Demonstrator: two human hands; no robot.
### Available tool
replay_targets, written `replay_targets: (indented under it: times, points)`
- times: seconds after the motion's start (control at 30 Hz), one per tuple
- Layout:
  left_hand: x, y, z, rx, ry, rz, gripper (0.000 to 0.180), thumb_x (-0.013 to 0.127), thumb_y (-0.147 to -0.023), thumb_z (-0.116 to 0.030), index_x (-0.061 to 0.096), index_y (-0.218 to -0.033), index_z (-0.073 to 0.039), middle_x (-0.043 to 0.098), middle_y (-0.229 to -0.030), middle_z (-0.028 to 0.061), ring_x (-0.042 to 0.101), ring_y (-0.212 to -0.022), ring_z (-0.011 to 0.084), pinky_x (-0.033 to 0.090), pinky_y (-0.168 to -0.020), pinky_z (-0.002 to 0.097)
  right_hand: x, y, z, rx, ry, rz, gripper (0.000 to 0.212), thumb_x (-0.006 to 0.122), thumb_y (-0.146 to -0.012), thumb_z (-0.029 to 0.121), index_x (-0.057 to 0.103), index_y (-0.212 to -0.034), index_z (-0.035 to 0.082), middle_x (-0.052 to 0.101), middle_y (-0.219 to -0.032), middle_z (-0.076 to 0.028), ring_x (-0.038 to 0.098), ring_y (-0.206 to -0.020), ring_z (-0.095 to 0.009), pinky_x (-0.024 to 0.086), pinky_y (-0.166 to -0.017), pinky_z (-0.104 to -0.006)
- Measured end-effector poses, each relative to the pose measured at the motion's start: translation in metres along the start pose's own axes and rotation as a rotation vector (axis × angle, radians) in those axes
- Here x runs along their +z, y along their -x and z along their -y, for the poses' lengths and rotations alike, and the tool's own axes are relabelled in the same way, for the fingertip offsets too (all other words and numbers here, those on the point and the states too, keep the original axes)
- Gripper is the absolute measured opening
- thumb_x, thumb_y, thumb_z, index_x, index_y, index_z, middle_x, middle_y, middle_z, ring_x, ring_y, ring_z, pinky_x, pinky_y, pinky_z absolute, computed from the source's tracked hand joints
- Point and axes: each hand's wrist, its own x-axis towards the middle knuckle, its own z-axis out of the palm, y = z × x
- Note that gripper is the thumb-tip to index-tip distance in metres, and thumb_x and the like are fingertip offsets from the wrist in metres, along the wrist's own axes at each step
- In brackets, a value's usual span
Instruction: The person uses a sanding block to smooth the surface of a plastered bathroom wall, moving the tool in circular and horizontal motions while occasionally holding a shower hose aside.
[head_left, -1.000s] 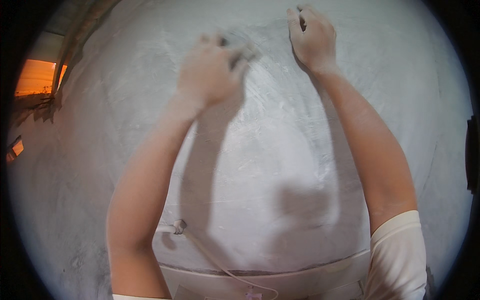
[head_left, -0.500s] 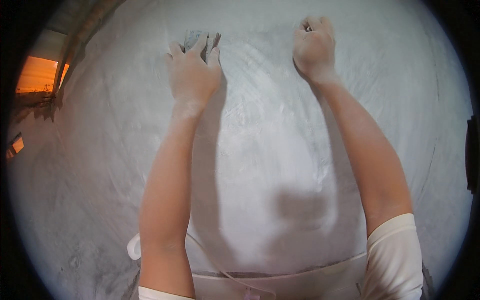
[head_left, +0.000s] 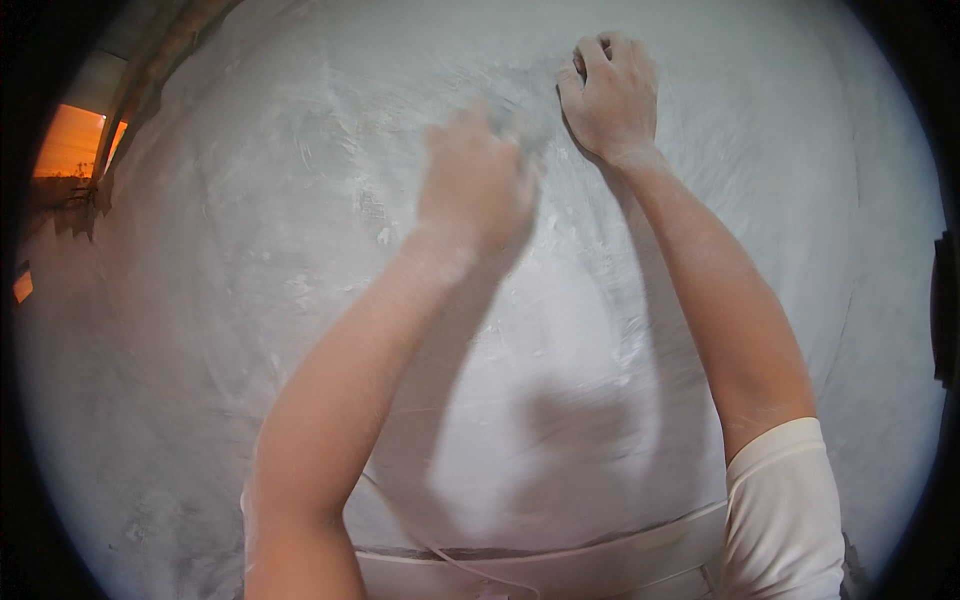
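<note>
My left hand (head_left: 480,180), smeared by motion, presses against a grey, dusty plastered wall (head_left: 300,220). Under its fingertips is a blurred grey patch, the folded piece of sandpaper (head_left: 510,122) that shows more plainly in the earlier frame. To the upper right, my right hand (head_left: 612,100) rests on the same wall with bent fingers, coated in pale dust. A dark gap shows between its fingers; what they hold, if anything, is hidden. Whitish streaks and scuffs mark the surface around both hands.
A pale ledge (head_left: 600,560) runs along the wall's lower part, with a thin white cord (head_left: 420,535) hanging across it. At the left, orange light shows through an opening (head_left: 70,145) beside a beam. A dark object (head_left: 943,310) stands at the right rim.
My left hand has swept right and downward across the wall, its forearm now slanting. My right hand has shifted slightly left. The white loop beside my left elbow is now mostly hidden.
</note>
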Motion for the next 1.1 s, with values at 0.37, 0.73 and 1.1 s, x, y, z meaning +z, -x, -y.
replay_targets:
  times: [0.37,0.73,1.1]
  points:
    - [0.003,0.008,-0.004,0.11,0.042,0.006,0.039,0.064,-0.1,-0.037,0.075,-0.13,-0.015,0.065,-0.111,0.0242,0.065,-0.107,0.0419,0.056,-0.093,0.052,0.001,-0.003,-0.006,0.083,0.057,0.055,0.043,0.059,-0.099,0.041,0.065,-0.128,0.011,0.055,-0.139,-0.017,0.046,-0.135,-0.035,0.03,-0.114,-0.0544]
    - [-0.002,-0.008,0.025,-0.242,-0.116,-0.099,0.042,0.058,-0.103,-0.038,0.072,-0.137,-0.017,0.073,-0.1,0.0218,0.068,-0.106,0.0342,0.056,-0.094,0.0496,0.001,0.021,0.001,0.077,0.138,0.171,0.061,0.049,-0.106,0.05,0.05,-0.151,0.009,0.041,-0.161,-0.018,0.033,-0.152,-0.034,0.017,-0.126,-0.0556]
    - [-0.026,0.037,0.057,-0.362,-0.015,0.175,0.045,0.058,-0.104,-0.037,0.066,-0.144,-0.019,0.057,-0.143,0.023,0.059,-0.125,0.0343,0.053,-0.1,0.0507,-0.019,0.028,-0.023,-0.076,0.196,0.213,0.061,0.047,-0.106,0.055,0.046,-0.157,0.021,0.037,-0.168,-0.008,0.031,-0.156,-0.028,0.016,-0.128,-0.0535]
